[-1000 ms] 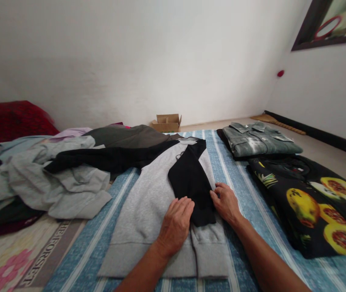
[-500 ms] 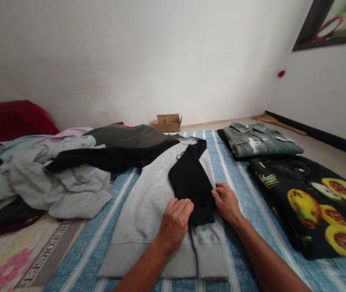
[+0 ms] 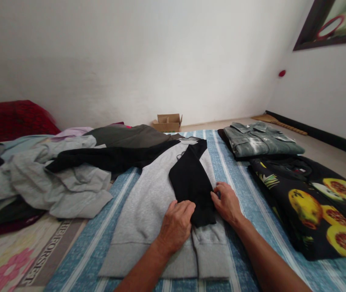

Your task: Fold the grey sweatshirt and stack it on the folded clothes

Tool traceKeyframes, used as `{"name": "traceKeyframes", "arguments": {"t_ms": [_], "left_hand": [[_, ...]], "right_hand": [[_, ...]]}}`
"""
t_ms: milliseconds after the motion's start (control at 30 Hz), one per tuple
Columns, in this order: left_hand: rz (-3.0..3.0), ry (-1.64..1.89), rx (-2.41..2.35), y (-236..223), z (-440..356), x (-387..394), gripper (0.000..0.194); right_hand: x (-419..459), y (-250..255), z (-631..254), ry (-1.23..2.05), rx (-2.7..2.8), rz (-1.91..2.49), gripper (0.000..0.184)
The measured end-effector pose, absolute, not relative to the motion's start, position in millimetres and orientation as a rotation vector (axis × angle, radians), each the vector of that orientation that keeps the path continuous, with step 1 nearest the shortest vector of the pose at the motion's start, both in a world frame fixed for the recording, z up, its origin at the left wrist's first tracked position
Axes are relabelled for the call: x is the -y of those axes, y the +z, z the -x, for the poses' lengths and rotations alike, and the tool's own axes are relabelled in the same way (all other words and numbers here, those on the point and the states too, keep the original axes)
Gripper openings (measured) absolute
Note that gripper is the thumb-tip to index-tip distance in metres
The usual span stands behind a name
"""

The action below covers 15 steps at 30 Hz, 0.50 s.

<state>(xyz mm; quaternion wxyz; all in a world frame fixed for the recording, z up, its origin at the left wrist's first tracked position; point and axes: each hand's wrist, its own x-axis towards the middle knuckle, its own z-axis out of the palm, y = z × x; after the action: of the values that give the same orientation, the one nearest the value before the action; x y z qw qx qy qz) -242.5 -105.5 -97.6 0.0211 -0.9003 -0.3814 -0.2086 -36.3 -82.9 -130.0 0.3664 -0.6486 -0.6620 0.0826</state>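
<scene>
Sweatshirt (image 3: pixel 140 207), grey-bodied, lies spread on the striped blue sheet (image 3: pixel 87 243), one black sleeve (image 3: pixel 191 178) folded down across its front. Left hand (image 3: pixel 175 223) rests at that sleeve's inner edge, fingers bent; right hand (image 3: pixel 226 202) touches the outer edge, its grip partly spread. I cannot tell whether either grip pinches cloth. Compared with a second ago, the left fingers are more curled, while the sleeve lies much the same. The left hand covers part of the sweatshirt, and its fingertips are hard to make out. Both forearms run off the bottom edge; the fruit-print garment (image 3: pixel 305 209) is cut off at right.
</scene>
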Motion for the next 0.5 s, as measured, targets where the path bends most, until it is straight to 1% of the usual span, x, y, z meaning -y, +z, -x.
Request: {"name": "traceKeyframes", "arguments": {"t_ms": [33,133,267,400,500], "left_hand": [[2.79,-0.652,1.179,-97.7,242.5,105.5,0.046],[2.777,-0.674,1.163,-98.3,242.1,105.6,0.039],[2.758,-0.704,1.151,-99.2,241.1,105.7,0.029],[2.734,-0.724,1.116,-100.8,240.5,104.7,0.027],[2.714,-0.721,1.109,-102.4,240.4,103.8,0.026]], "right_hand": [[82.7,-130.5,35.9,0.203,1.706,1.648,0.014],[82.4,-132.2,35.3,0.181,1.729,1.583,0.029],[82.5,-133.4,33.7,0.143,1.806,1.403,0.033],[82.7,-130.5,30.3,0.205,1.961,1.178,0.048],[82.6,-128.6,27.8,0.292,2.028,1.132,0.052]]}}
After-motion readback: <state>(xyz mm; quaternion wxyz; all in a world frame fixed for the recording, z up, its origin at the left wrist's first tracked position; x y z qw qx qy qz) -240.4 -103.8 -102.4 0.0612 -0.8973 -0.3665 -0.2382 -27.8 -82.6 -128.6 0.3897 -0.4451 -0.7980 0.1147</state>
